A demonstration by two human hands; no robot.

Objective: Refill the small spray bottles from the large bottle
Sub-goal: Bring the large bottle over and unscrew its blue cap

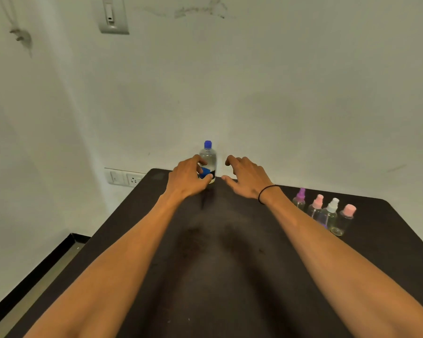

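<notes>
The large clear bottle (208, 156) with a blue cap and blue label stands upright at the far edge of the dark table (220, 252), close to the wall. My left hand (187, 178) wraps around its lower part, thumb and fingers on the label. My right hand (246, 175) hovers just right of the bottle, fingers spread, holding nothing. Several small clear spray bottles stand in a row at the right: one with a purple top (299, 200), a pink one (316, 208), a white one (330, 213) and another pink one (346, 217).
The wall rises directly behind the table. A wall socket (125, 178) sits low at the table's far left corner, and a switch plate (112, 17) is high up. The floor and a dark skirting (42, 272) lie to the left of the table.
</notes>
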